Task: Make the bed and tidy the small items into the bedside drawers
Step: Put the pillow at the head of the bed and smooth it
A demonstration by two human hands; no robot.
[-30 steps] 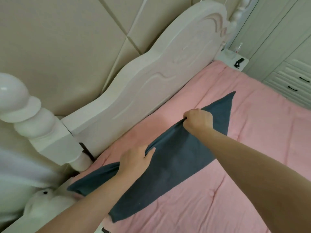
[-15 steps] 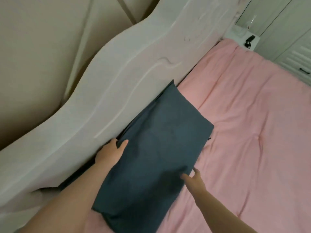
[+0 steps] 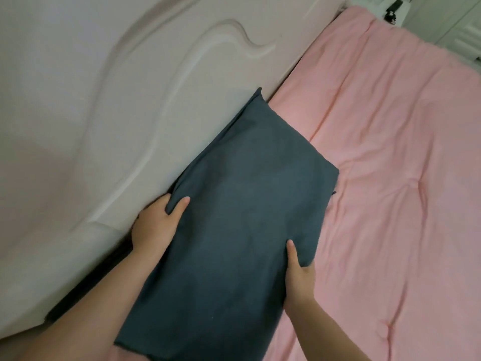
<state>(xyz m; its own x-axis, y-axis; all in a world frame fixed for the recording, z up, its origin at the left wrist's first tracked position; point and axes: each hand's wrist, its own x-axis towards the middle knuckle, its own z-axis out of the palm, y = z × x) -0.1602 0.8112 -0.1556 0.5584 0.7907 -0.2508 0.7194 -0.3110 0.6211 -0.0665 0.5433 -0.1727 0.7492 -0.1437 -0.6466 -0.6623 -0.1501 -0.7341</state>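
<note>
The dark blue-grey fabric pillow (image 3: 234, 217) lies on the pink quilted bedspread (image 3: 390, 178) against the white carved headboard (image 3: 104, 100), between my hands. My left hand (image 3: 154, 225) grips its headboard edge, thumb on top; my right hand (image 3: 299, 272) pinches the opposite edge.

Home bedroom, pink quilted bed (image 3: 390, 152), carved white headboard (image 3: 130, 87), cupboard (image 3: 463, 35)

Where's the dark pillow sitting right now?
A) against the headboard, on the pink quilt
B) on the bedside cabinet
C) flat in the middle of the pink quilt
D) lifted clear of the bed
A: the dark pillow rests on the pink quilt with its long edge against the white headboard; the left hand and right hand grip its two sides.
</note>
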